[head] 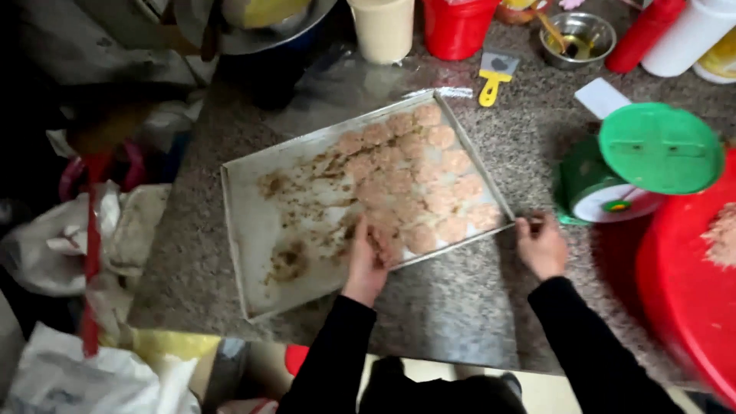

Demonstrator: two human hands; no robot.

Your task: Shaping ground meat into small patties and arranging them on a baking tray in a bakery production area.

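A metal baking tray [253,245] lies tilted on a speckled stone counter [452,307]. Several round pinkish-brown patties [429,180] fill its right half, and its left half carries brown crumbs and smears. My left hand [366,261] rests on the tray's near edge, fingers over a patty at the front. My right hand [540,245] pinches the tray's near right corner. Both arms wear black sleeves.
A green kitchen scale [644,161] stands right of the tray beside a big red basin [682,291]. At the back are a beige cup [383,27], a red container [456,27], a yellow scraper [493,77] and a small steel bowl [576,37]. Cloths and bags pile up on the left.
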